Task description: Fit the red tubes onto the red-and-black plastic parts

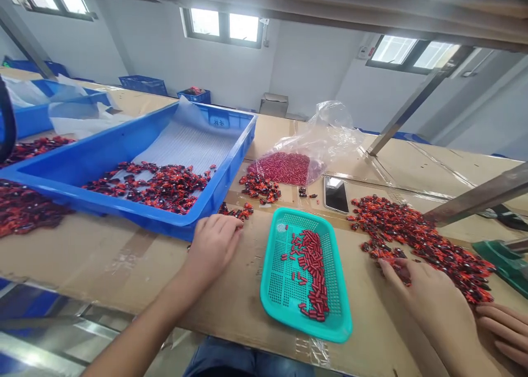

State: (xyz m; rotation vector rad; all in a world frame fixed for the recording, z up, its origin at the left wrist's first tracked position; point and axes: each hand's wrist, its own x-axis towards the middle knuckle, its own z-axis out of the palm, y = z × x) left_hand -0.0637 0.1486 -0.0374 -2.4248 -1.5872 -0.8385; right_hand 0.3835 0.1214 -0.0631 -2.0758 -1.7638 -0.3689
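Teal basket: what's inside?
The teal basket holds small red cylinders, heaped mostly along its right side, a few scattered farther left. Bare mesh bottom shows on the left; under the heap it is covered, so anything there can't be seen.

The head camera looks forward and down across the table (239, 294). The left hand (216, 236) and right hand (431, 291) are near it, the wall (313, 58) well beyond.

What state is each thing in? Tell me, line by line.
Nearer blue tray: upright, partly filled.
Green basket: upright, partly filled.
Plastic bag: slumped, partly filled.
Phone: flat, face up.
Right pile: loose, spread out.
Left hand: fingers curled.
Right hand: fingers at that pile.
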